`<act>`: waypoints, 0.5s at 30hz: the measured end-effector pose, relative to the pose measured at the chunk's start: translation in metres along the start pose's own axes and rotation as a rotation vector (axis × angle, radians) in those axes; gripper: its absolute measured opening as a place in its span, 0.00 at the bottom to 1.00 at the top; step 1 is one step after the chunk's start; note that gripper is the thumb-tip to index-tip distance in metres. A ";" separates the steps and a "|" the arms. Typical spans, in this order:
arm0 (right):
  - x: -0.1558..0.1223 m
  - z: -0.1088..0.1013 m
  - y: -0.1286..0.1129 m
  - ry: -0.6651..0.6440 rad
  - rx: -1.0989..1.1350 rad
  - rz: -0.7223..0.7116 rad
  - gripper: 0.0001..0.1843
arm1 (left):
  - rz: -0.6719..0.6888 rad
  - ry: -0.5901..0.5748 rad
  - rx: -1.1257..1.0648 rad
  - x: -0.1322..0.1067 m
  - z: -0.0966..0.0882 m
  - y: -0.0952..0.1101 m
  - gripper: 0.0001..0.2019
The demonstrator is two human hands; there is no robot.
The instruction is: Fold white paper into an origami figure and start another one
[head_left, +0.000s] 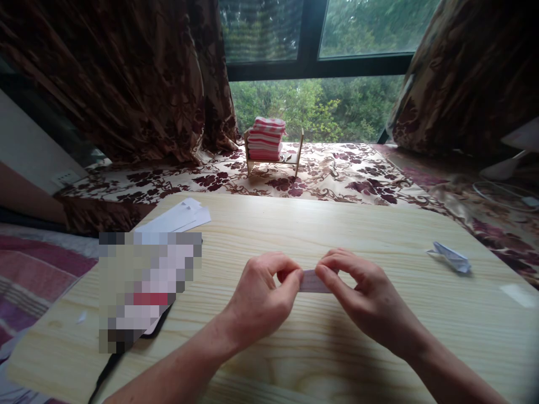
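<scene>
Between my two hands, over the middle of the wooden table [252, 224], is a small strip of paper [310, 281], pale with a lilac tint. My left hand [267, 286] pinches its left end between thumb and forefinger. At the right end, the thumb and forefinger of my right hand [357, 280] are closed on it in the same way. Only the middle of the strip shows; both ends are hidden by my fingers. Off to the right lies a crumpled or folded piece of white paper [452, 258].
White paper sheets [174, 217] lie at the table's back left. Before them is a blurred-out flat object [147, 286] with a black cord. A white scrap [81, 317] sits near the left edge. On the sill stands a small rack [296, 154] holding folded pink-and-white cloths [266, 139].
</scene>
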State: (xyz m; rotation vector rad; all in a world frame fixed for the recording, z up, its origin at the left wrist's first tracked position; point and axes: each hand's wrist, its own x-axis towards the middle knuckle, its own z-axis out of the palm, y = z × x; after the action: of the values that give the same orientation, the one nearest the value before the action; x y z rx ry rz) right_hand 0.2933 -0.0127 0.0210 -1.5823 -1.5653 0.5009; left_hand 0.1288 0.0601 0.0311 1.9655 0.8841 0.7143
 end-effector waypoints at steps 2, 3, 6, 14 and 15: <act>0.002 -0.006 0.004 0.079 -0.028 0.019 0.13 | -0.043 0.119 -0.007 0.005 -0.007 -0.003 0.09; 0.002 -0.007 0.005 0.109 -0.035 0.027 0.13 | -0.056 0.184 -0.017 0.006 -0.010 -0.005 0.09; 0.002 -0.005 0.004 0.065 -0.009 0.001 0.12 | 0.003 0.176 -0.046 0.009 -0.012 -0.005 0.07; -0.003 0.009 -0.001 -0.038 0.105 -0.019 0.12 | 0.100 -0.132 0.066 0.000 0.002 0.000 0.11; -0.003 0.010 0.000 -0.043 0.113 -0.014 0.12 | 0.104 -0.129 0.086 0.000 0.003 0.000 0.11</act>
State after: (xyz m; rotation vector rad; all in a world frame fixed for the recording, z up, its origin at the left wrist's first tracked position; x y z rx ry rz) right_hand 0.2854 -0.0130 0.0149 -1.4825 -1.5518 0.6087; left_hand 0.1306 0.0588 0.0297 2.1211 0.7495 0.6093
